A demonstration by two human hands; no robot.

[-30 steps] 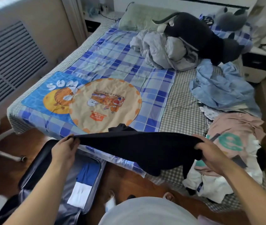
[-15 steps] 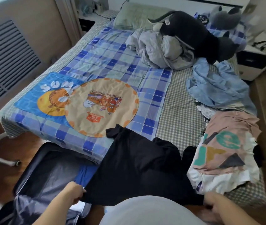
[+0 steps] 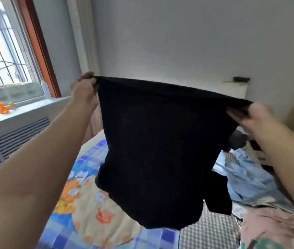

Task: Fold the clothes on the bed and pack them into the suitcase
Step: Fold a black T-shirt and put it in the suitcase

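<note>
Above the bed (image 3: 92,209), the black garment (image 3: 160,150), half a second ago flat, now hangs stretched between the pinching left hand (image 3: 84,90) and right hand (image 3: 252,116), probably shaken out before folding.

No text, label or number can be read anywhere. The round cartoon-printed cushion cover (image 3: 96,212) on the near left of the bed carries an orange patch with marks too blurred to make out. The teal shapes on the pink garment (image 3: 271,229) at the near right are cut off and illegible.
</note>
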